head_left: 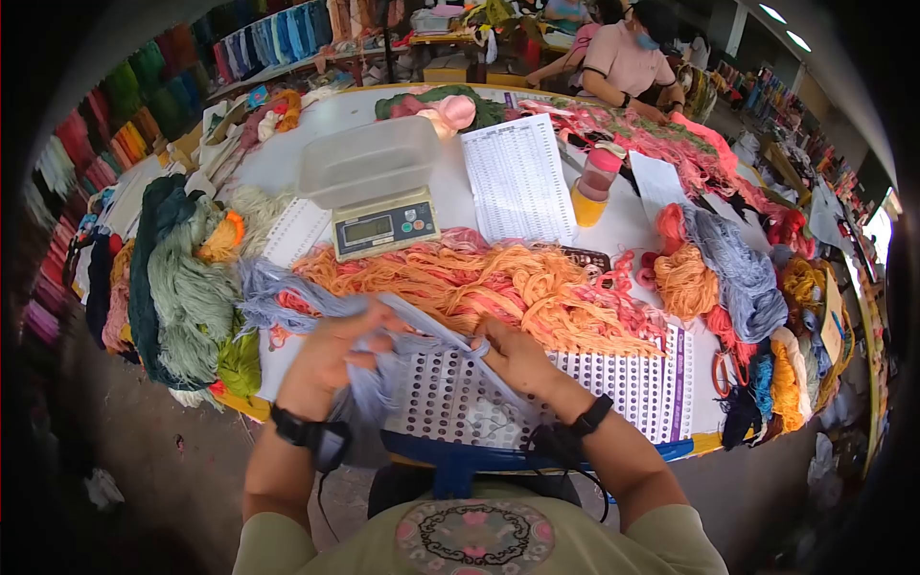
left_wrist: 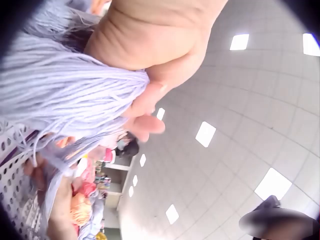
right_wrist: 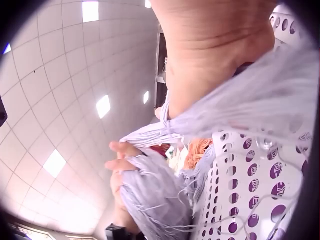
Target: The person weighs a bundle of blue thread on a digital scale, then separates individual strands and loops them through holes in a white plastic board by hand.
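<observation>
Cluttered table (head_left: 335, 108), tiled ceiling (left_wrist: 240, 107), lavender strands (left_wrist: 65, 85) in left grip (head_left: 331, 356) and right grip (head_left: 519, 360)

From my remote feed I see the pale lavender skein (head_left: 431, 327), many thin strands, held above the near side of the tabletop (head_left: 709, 407), drawn narrow between left hand (head_left: 331, 355) and right hand (head_left: 522, 359), a loose bunch hanging at the left.

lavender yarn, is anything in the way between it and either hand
Nothing visible is. The lavender yarn touches both the left hand and the right hand, with strands running between them; the perforated sheet lies below, not in between.
</observation>
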A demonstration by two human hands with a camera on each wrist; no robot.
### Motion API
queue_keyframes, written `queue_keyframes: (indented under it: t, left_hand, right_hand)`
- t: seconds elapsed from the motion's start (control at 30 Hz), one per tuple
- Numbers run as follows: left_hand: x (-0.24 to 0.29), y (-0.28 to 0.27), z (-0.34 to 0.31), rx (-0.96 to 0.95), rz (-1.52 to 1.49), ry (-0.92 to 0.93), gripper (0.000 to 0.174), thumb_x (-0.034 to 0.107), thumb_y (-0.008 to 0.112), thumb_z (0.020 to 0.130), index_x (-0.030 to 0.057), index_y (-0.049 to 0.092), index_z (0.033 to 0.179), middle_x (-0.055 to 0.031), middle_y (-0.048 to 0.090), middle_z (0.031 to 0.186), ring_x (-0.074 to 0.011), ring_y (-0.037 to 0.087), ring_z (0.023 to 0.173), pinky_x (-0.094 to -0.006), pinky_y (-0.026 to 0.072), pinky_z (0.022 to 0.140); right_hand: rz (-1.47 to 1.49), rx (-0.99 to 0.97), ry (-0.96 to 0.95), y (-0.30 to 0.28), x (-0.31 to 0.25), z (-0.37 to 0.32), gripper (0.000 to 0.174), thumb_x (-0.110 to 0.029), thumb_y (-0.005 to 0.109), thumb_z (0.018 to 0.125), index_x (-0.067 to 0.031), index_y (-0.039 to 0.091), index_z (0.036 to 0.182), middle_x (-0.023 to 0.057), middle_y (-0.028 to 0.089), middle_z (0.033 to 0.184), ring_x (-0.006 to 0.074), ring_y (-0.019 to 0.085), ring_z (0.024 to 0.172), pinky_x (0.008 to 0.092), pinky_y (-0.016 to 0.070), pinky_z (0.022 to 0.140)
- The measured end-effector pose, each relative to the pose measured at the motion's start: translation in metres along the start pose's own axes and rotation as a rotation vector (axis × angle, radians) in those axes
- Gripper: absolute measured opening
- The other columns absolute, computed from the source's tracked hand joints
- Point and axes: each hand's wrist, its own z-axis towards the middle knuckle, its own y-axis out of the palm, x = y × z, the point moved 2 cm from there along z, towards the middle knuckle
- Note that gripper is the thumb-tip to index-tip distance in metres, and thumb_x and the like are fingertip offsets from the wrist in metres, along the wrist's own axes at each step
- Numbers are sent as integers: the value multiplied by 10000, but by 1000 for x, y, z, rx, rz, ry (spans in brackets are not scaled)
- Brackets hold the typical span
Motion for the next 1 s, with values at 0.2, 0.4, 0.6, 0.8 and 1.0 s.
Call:
queue_keyframes:
  t: [0.2,0.4,0.6,0.8,1.0]
  left_hand:
    - [72,-83,-21,660,-97,673,154,160,573,950,30,571,1033,-7,539,776,-56,469,617,-165,349,434]
    - [-25,15,9,472,675,469,261,304,654,896,109,647,1069,39,556,766,-61,494,623,-197,390,555]
    - [-59,57,56,156,1870,297,273,284,566,878,28,655,906,-208,626,813,-342,624,790,-425,481,736]
    - [-53,26,71,-36,1930,261,236,274,577,847,52,658,851,-178,639,857,-357,614,852,-437,479,746]
    - [-26,-7,35,163,1796,197,351,382,590,883,36,647,876,-147,641,823,-328,611,798,-422,465,753]
  right_hand:
    - [36,-8,21,0,-7,1,387,-491,489,940,-109,523,996,27,628,625,189,644,626,335,471,603]
    - [23,84,6,9,0,1,456,-527,532,912,-75,541,971,40,609,612,183,619,594,339,460,588]
    - [105,95,42,-5,-20,-6,372,-406,623,867,-52,547,954,126,653,764,300,657,736,397,506,646]
    - [21,183,-125,11,6,2,111,-128,592,852,-77,541,937,107,611,663,272,619,609,362,474,581]
    - [-74,144,27,10,-2,9,83,-176,546,876,-101,541,913,183,628,691,399,620,676,488,481,623]
